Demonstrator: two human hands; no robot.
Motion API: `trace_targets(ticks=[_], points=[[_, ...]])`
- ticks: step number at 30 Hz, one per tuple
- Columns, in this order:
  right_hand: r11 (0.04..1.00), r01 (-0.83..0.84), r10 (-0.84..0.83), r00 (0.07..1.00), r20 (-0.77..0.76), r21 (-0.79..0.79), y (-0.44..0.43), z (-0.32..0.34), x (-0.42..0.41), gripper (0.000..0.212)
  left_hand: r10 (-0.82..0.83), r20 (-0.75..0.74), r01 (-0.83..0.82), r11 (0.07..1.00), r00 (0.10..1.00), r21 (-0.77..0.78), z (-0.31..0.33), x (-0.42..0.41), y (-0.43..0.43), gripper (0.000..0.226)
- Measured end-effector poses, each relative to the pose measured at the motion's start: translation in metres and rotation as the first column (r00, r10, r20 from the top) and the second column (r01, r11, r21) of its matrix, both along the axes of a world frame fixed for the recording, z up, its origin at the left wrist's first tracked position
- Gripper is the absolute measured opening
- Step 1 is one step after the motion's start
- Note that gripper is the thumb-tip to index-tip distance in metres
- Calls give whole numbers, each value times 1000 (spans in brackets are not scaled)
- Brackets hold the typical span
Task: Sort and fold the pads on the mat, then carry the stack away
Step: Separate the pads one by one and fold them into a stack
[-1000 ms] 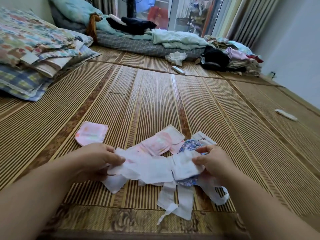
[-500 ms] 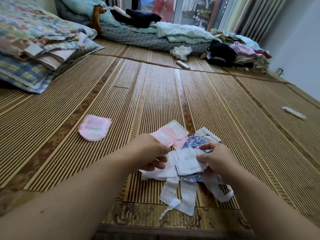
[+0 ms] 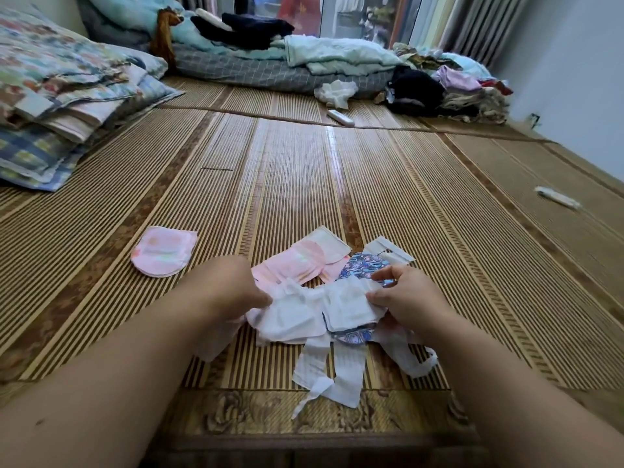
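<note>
A white pad [image 3: 304, 312] lies stretched between my hands over a small heap on the bamboo mat [image 3: 290, 184]. My left hand [image 3: 229, 288] pinches its left end; my right hand [image 3: 405, 298] pinches its folded right end. Under it lie a blue patterned pad [image 3: 361, 266], pink pads [image 3: 293, 266] and loose white strips [image 3: 334, 369]. A folded pink pad [image 3: 163, 250] sits alone to the left, apart from the heap.
Folded quilts [image 3: 64, 96] are piled at the left. Bedding [image 3: 270, 62] and a clothes pile [image 3: 445, 89] lie at the back. A white remote [image 3: 340, 117] and a white tube [image 3: 557, 197] rest on the mat. The mat's patterned front edge [image 3: 304, 410] is just below the heap.
My left hand brought the pad's left end in toward the right hand, then drew it slightly back out. The right hand stayed pinched on the pad.
</note>
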State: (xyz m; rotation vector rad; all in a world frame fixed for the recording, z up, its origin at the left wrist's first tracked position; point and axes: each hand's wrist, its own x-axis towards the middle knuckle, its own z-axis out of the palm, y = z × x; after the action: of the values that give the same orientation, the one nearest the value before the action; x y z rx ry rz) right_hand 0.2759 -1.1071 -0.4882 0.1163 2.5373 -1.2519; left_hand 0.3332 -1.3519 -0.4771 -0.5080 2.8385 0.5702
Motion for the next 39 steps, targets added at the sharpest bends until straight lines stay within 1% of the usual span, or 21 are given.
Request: trace_targets(ticks=[2, 4, 6, 10, 11, 13, 15, 18, 20, 22, 24, 28, 30, 35, 36, 39], points=[[1000, -9, 9, 1000, -13, 13, 0, 0, 0, 31, 23, 62, -24, 1000, 998, 5, -3, 2, -1, 38], [1000, -12, 12, 1000, -18, 16, 0, 0, 1, 32, 47, 85, -53, 996, 995, 77, -6, 5, 2, 40], [1000, -13, 13, 1000, -15, 9, 0, -1, 1, 33, 55, 107, -71, 985, 993, 158, -7, 7, 4, 36], [1000, -15, 16, 1000, -14, 11, -1, -2, 2, 35, -6, 134, -21, 981, 991, 193, -2, 9, 8, 28], [1000, -18, 18, 1000, -16, 14, 0, -2, 2, 35, -3, 150, -33, 971, 989, 235, 0, 8, 7, 28], [999, -25, 25, 1000, -19, 21, 0, -2, 1, 35, 50, 200, -115, 938, 978, 327, 3, 8, 0, 36], [999, -27, 28, 999, -23, 25, 0, -2, 2, 33, 103, 246, -188, 916, 964, 354, 5, 11, -11, 44], [999, -28, 30, 999, -32, 37, 1, -2, 1, 32, 114, 335, -264, 856, 935, 444, 5, 16, -17, 42], [999, -30, 31, 999, -28, 30, 1, -2, 1, 31, 96, 362, -267, 847, 927, 460, 3, 18, -13, 41], [999, -33, 33, 999, -29, 25, 1, -2, 1, 32, 92, 341, -250, 854, 935, 456, 0, 17, -7, 41], [999, -36, 37, 999, -35, 25, 0, -2, 1, 32, 121, 305, -266, 827, 944, 496, -2, 16, -3, 38], [999, -37, 38, 999, -35, 25, 1, -2, 2, 31, 152, 252, -270, 797, 956, 541, -6, 13, 1, 23], [999, -38, 38, 999, -35, 6, 2, -2, 3, 31, 126, 222, -229, 813, 967, 536, -5, 14, -1, 19], [999, -35, 34, 998, -46, -19, 5, 0, 2, 32, 50, 114, -97, 880, 992, 465, 2, 21, -8, 22], [999, -31, 30, 999, -45, -35, 6, 1, 2, 33, 46, 82, -80, 871, 996, 485, 3, 22, -8, 21], [994, -21, 16, 999, -52, -103, 8, 8, 2, 32, 77, -19, -50, 797, 997, 603, 8, 27, -9, 20]])
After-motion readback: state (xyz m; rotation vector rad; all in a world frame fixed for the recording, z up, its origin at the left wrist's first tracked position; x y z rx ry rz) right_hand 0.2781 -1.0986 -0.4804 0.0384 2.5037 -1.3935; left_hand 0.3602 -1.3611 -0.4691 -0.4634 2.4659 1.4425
